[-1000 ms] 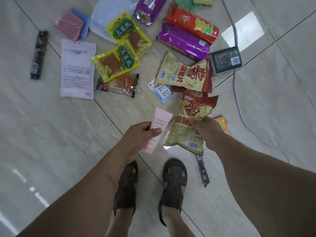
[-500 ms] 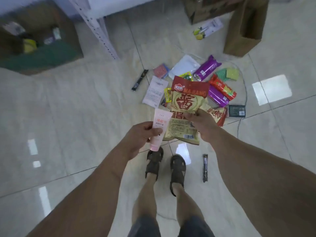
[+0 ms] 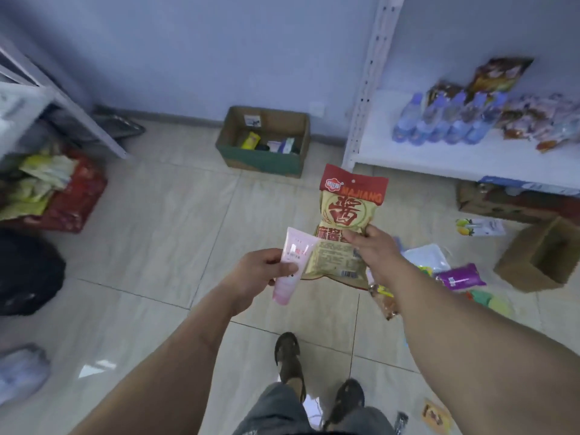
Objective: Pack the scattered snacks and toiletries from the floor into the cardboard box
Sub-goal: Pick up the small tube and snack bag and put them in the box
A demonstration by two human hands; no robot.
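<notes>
The left hand (image 3: 263, 273) grips a pink tube (image 3: 290, 265) about its middle, fingers curled round it, the tube running upright with its cap end pointing down toward the floor. The right hand (image 3: 372, 249) pinches a snack bag (image 3: 346, 227) at its right edge, the bag held upright with its red header on top. The two things sit side by side in front of the body, the tube's top edge just overlapping the bag's left side.

The box (image 3: 262, 160) stands on the floor straight ahead and well apart from both hands — against the far wall, left of the shelf post (image 3: 365, 89). It is open at the top, its long side running left to right across the view, with a few small items already lying in it. It lies slightly to the left of the hands, so the left hand with the tube looks marginally nearer. More packets (image 3: 459, 277) lie scattered on the floor at the right — still to be packed.
</notes>
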